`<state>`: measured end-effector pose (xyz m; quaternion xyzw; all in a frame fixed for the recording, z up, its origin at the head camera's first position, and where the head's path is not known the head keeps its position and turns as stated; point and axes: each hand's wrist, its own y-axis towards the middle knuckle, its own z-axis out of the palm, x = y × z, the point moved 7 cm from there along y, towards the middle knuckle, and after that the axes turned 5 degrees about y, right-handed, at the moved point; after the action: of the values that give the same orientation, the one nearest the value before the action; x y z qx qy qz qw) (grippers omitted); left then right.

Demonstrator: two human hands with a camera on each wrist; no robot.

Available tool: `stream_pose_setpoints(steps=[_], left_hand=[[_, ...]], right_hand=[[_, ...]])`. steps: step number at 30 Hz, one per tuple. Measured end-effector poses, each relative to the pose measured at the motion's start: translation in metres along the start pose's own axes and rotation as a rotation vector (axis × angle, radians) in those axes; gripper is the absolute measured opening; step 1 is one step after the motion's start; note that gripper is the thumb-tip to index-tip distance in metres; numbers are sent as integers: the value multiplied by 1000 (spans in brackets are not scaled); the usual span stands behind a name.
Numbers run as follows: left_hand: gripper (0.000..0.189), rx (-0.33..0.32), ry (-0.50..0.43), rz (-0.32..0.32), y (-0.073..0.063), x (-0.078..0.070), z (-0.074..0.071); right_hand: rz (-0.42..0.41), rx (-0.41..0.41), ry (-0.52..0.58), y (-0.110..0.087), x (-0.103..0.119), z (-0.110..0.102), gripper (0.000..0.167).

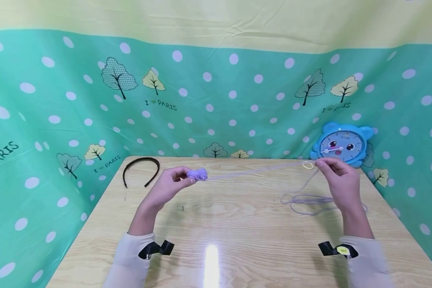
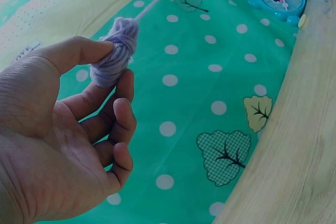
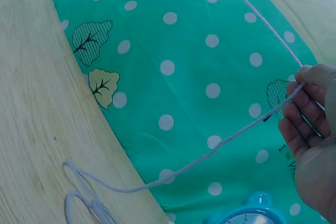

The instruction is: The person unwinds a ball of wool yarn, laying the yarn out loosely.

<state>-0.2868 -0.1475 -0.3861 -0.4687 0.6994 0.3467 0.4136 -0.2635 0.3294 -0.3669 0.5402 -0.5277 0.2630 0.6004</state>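
Observation:
My left hand (image 1: 168, 185) pinches a small wound bundle of lilac yarn (image 1: 198, 174) between thumb and fingers. In the left wrist view the yarn bundle (image 2: 116, 51) shows its wraps, with a strand leaving its top. That strand (image 1: 255, 170) runs taut across to my right hand (image 1: 340, 180). There the thumb and forefinger pinch it, as the right wrist view shows with the right hand (image 3: 315, 119). From the pinch, the yarn (image 3: 210, 153) slopes down to loose loops (image 1: 311, 200) on the table beneath the right hand.
A blue cartoon clock (image 1: 343, 145) stands at the back right against the polka-dot cloth (image 1: 234, 108). Near it, a pale yellow ring (image 1: 308, 165) shows just left of the right fingertips. A black headband (image 1: 141, 159) lies at the back left of the wooden table (image 1: 237, 224).

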Motion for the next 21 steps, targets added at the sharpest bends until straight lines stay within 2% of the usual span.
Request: stream_pose_setpoints(steps=[11,16,21], left_hand=[[17,-15,1,-16,-1,1,-2],[18,-16,20,-7,-1,0,-4],[19,-17,26,-4,-2,-1,-5]], right_hand=[[-29,-12,2,4,0,-22,27],[-5,-23,39,4,-2,-32,25],[23,-38,-3,1,-4,-42,23]])
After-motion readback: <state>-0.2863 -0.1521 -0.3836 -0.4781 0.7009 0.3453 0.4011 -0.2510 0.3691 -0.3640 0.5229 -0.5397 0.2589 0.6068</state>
